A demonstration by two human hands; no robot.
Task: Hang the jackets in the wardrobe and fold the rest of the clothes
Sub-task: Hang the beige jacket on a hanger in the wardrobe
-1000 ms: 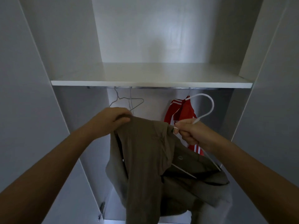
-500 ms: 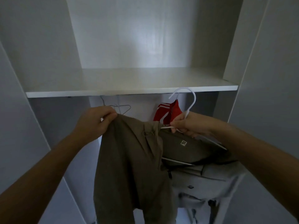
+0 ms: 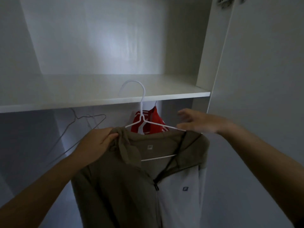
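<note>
An olive-and-white zip jacket (image 3: 125, 181) hangs spread on a white hanger (image 3: 142, 102) in front of the open wardrobe. My left hand (image 3: 97, 142) grips the jacket's left shoulder and collar. My right hand (image 3: 197, 120) is at the hanger's right arm, above the jacket's right shoulder, with fingers spread; its thumb and fingertips touch the wire. The hanger's hook stands up in front of the wardrobe shelf (image 3: 105, 96). A red jacket with white stripes (image 3: 148, 122) hangs inside, behind the hanger.
Empty grey wire hangers (image 3: 85, 122) hang at the left under the shelf. The wardrobe's white side panel and door (image 3: 255, 79) stand at the right. The rail is hidden under the shelf edge.
The jacket has gone from bunched to spread over the hanger's shoulders. My right hand let go of the hanger's neck and moved right to its arm, fingers opening. The camera tilted upward.
</note>
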